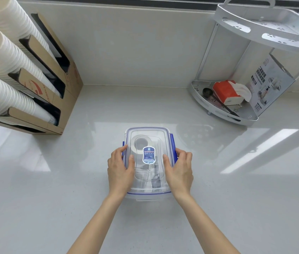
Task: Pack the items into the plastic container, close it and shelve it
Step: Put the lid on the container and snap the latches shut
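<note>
I am looking down at a pale glossy counter with wide bare stretches to the left, to the right and in front of my forearms, so there is plenty of room on every near side; the back edge is meeting a low light wall, the far left is being taken up by a cardboard box holding slanted stacks of white paper cups, and the far right corner is being filled by a white two-tier corner rack. On the rack's lower tier a red tissue pack, a dark scoop and a printed carton are sitting, while its upper tier is showing only bare perforated metal. The plastic container is resting mid-counter, well apart from box and rack, with its clear lid lying on top, a blue seal line running round the rim and a blue label near the middle. Through the lid I am making out a pale round shape with a dark centre and some clear items, too blurred to name. My left hand is gripping the left long side, thumb lying on the lid and fingers curling over the blue side clip; my right hand is mirroring it, thumb on the lid, fingers wrapping the right blue clip
</note>
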`<state>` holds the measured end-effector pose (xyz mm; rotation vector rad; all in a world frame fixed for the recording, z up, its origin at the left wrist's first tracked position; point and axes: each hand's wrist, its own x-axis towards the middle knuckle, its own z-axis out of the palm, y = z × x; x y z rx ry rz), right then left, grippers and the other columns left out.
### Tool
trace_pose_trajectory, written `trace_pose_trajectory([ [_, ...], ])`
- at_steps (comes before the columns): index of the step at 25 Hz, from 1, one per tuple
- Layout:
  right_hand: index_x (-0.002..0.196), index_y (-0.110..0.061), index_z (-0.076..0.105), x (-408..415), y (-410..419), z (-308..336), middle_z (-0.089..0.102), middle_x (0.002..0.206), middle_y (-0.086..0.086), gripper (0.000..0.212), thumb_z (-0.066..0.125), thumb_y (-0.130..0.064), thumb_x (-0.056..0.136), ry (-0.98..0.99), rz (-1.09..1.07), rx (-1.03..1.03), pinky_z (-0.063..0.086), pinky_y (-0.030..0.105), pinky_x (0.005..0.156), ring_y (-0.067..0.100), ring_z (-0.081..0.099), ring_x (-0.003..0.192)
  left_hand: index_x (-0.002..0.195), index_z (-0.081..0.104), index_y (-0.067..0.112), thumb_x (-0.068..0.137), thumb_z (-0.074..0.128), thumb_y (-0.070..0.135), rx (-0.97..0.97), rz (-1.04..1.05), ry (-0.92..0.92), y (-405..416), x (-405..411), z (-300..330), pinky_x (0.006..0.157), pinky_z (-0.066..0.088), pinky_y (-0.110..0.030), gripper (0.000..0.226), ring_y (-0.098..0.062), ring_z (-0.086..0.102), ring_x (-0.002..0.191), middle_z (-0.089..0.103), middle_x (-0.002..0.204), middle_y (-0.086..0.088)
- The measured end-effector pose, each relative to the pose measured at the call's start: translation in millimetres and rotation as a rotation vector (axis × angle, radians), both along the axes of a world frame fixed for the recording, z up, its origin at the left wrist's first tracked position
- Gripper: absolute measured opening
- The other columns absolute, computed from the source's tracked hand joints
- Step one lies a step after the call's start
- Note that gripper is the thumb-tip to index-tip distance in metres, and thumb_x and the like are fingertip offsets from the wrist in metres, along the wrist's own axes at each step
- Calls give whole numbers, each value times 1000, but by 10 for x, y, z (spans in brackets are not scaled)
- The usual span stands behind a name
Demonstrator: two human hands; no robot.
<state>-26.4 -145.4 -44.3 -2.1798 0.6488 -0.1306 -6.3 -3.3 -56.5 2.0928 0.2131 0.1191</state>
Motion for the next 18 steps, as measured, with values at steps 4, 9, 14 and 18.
trace_pose_trajectory([
  [4, 131, -10, 40, 36, -42, 27, 41, 122, 6, 54, 57, -33, 85, 20, -15, 215, 37, 24, 81, 13, 46, 91, 123, 45, 18, 88, 48, 18, -22, 11, 18, 7, -1, -5, 95, 34, -35, 35, -25, 41, 113, 47, 129, -5],
  [9, 133, -12, 41, 30, 2, 10, 50, 123, 17, 43, 43, -28, 93, 13, 52, 186, 38, 29, 93, 26, 52, 105, 122, 46, 20, 88, 48, 20, -28, 20, 25, 9, -7, -6, 96, 34, -36, 34, -25, 41, 116, 49, 128, -4],
  [14, 132, -9, 43, 43, 17, 18, 52, 122, 15, 40, 40, -25, 94, -5, 66, 96, 40, 32, 93, 29, 53, 108, 129, 39, 20, 88, 49, 23, -34, 27, 62, 9, -6, -8, 100, 32, -37, 42, -27, 37, 121, 41, 136, -7],
  [18, 132, -10, 42, 34, 7, 7, 53, 121, 15, 41, 40, -26, 94, -16, 80, 90, 41, 34, 93, 29, 54, 107, 139, 20, 14, 87, 48, 39, -212, 101, 392, 20, 30, 7, 106, 28, -39, 64, -29, 35, 129, 30, 145, -13],
])
